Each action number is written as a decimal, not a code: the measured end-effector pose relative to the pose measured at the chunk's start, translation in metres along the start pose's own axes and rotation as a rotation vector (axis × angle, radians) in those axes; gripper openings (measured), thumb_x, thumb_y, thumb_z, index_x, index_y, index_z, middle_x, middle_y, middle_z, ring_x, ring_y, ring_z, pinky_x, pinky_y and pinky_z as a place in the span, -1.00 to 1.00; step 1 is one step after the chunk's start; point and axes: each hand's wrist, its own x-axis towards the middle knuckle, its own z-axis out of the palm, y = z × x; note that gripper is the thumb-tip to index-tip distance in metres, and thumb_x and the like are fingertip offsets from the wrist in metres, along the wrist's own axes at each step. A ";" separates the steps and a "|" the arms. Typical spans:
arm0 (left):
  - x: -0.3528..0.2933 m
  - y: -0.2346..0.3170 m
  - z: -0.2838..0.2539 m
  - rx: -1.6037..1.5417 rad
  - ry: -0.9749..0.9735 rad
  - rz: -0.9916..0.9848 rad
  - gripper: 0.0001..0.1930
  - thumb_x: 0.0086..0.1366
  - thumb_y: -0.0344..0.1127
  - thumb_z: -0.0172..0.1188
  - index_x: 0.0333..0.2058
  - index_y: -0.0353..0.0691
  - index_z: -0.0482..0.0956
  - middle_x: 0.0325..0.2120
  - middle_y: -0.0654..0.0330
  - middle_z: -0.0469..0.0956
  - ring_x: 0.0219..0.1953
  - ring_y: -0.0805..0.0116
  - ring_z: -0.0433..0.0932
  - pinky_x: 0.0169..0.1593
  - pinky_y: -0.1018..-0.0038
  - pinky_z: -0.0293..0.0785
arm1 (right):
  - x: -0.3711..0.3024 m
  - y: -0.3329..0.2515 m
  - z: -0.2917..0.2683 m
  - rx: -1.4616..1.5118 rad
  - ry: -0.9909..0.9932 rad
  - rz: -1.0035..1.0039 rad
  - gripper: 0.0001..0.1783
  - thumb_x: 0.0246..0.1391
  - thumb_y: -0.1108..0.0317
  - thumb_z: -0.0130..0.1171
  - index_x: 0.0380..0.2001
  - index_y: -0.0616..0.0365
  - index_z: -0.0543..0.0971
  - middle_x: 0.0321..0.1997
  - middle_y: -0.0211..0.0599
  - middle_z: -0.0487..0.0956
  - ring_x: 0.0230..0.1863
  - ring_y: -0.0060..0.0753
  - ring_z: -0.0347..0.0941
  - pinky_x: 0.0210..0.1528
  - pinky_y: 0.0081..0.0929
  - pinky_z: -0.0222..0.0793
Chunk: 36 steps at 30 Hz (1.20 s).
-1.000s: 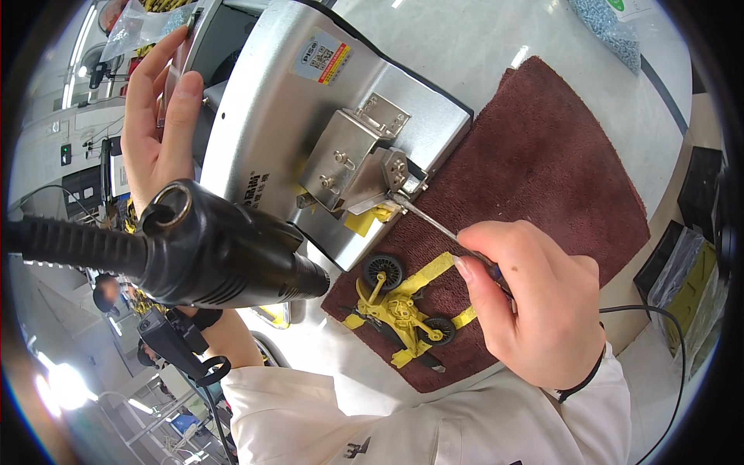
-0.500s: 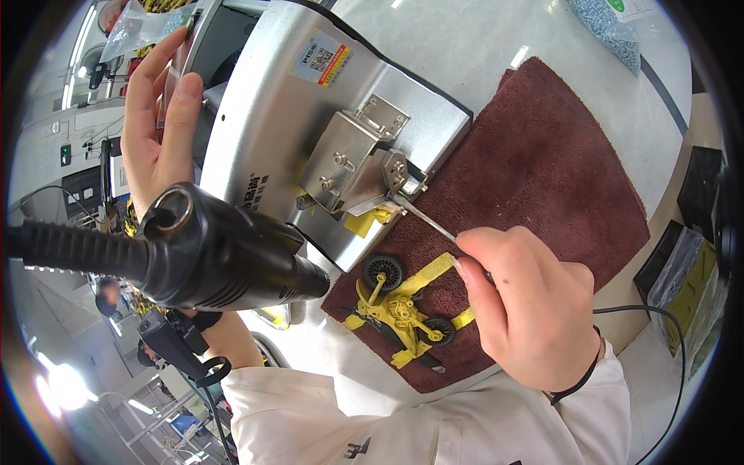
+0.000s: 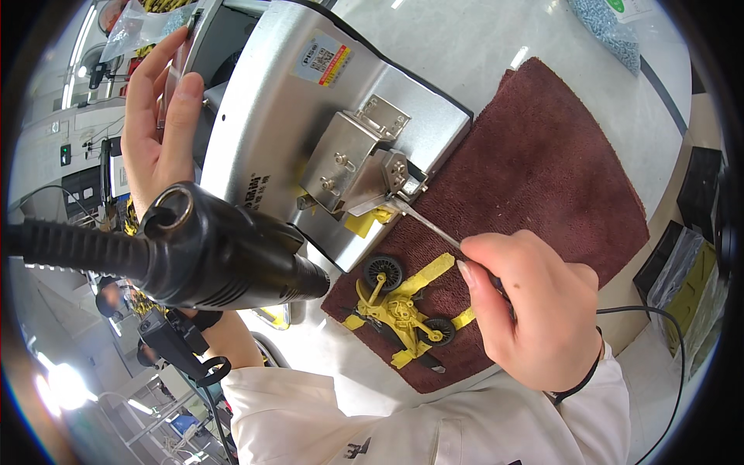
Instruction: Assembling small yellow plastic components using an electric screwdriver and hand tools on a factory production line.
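Observation:
My right hand (image 3: 535, 310) is closed round the dark handle of a thin metal rod tool (image 3: 434, 227). The tool's tip touches or lies close by the small metal outlet block (image 3: 395, 172) on a silver bench machine (image 3: 267, 108). A piece of yellow material (image 3: 364, 223) shows beneath that block. My left hand (image 3: 167, 116) pinches a clear strip or cover (image 3: 172, 85) at the machine's far-left end; part of that wrist is hidden behind a black cylindrical tool. A yellow toy vehicle frame (image 3: 399, 314) with black spoked wheels lies near my right hand.
A black cylindrical tool (image 3: 232, 252) with a ribbed cable hangs in front at left. A brown towel (image 3: 558, 155) lies on the white table beside the machine. A bag of light-blue pellets (image 3: 608, 35) is at the far right; black boxes (image 3: 701, 186) stand beyond the table edge.
My right hand has shifted slightly to the right and down, and the rod tool has turned a little, showing more of its dark handle. The left hand stays in place.

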 end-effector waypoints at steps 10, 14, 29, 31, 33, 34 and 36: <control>0.000 0.000 0.002 -0.040 0.024 0.003 -0.53 0.32 -0.13 0.16 0.15 -0.16 0.44 -0.11 0.17 0.54 -0.09 0.47 0.44 0.07 0.58 0.24 | 0.001 0.000 0.004 -0.023 -0.026 0.009 -0.75 -0.04 0.64 0.23 -0.25 0.25 0.49 -0.42 -0.24 0.54 -0.57 -0.28 0.48 -0.58 -0.45 0.34; 0.000 0.002 0.005 -0.064 0.027 -0.016 -0.52 0.31 -0.10 0.16 0.15 -0.16 0.44 -0.10 0.16 0.54 -0.08 0.46 0.44 0.08 0.56 0.24 | 0.001 0.000 0.002 -0.026 -0.050 0.045 -0.76 -0.04 0.63 0.23 -0.25 0.25 0.50 -0.41 -0.22 0.55 -0.55 -0.25 0.50 -0.57 -0.44 0.36; -0.001 -0.003 0.005 -0.054 0.008 0.017 -0.52 0.31 -0.08 0.15 0.15 -0.14 0.44 -0.10 0.14 0.53 -0.07 0.45 0.44 0.09 0.55 0.24 | 0.002 0.001 -0.003 0.004 -0.046 0.041 -0.83 -0.05 0.65 0.23 -0.32 0.29 0.54 -0.46 -0.20 0.58 -0.59 -0.33 0.52 -0.60 -0.54 0.34; -0.001 0.001 0.004 -0.050 -0.001 -0.007 -0.52 0.31 -0.08 0.15 0.15 -0.14 0.44 -0.09 0.14 0.53 -0.06 0.44 0.45 0.10 0.55 0.24 | 0.002 0.001 -0.004 0.013 -0.048 0.034 -0.83 -0.05 0.65 0.23 -0.32 0.29 0.54 -0.46 -0.21 0.58 -0.60 -0.34 0.52 -0.60 -0.54 0.34; 0.000 0.001 0.005 -0.049 -0.012 -0.031 -0.52 0.31 -0.08 0.15 0.14 -0.14 0.44 -0.09 0.14 0.53 -0.06 0.44 0.45 0.10 0.55 0.24 | 0.002 0.001 -0.004 0.015 -0.048 0.038 -0.83 -0.04 0.65 0.22 -0.32 0.29 0.54 -0.46 -0.21 0.58 -0.60 -0.34 0.52 -0.60 -0.53 0.34; 0.000 0.000 0.006 -0.046 -0.013 -0.025 -0.52 0.31 -0.08 0.15 0.14 -0.14 0.45 -0.09 0.15 0.53 -0.06 0.43 0.45 0.10 0.55 0.24 | 0.003 0.001 -0.004 0.016 -0.048 0.041 -0.83 -0.04 0.65 0.22 -0.32 0.28 0.54 -0.47 -0.21 0.58 -0.60 -0.34 0.52 -0.61 -0.53 0.34; 0.000 0.000 0.004 -0.039 -0.010 -0.019 -0.52 0.31 -0.07 0.15 0.14 -0.14 0.45 -0.09 0.15 0.53 -0.06 0.43 0.45 0.10 0.55 0.24 | 0.003 -0.001 -0.005 0.022 -0.027 0.040 -0.83 -0.04 0.65 0.21 -0.32 0.28 0.55 -0.46 -0.21 0.58 -0.60 -0.34 0.52 -0.61 -0.53 0.34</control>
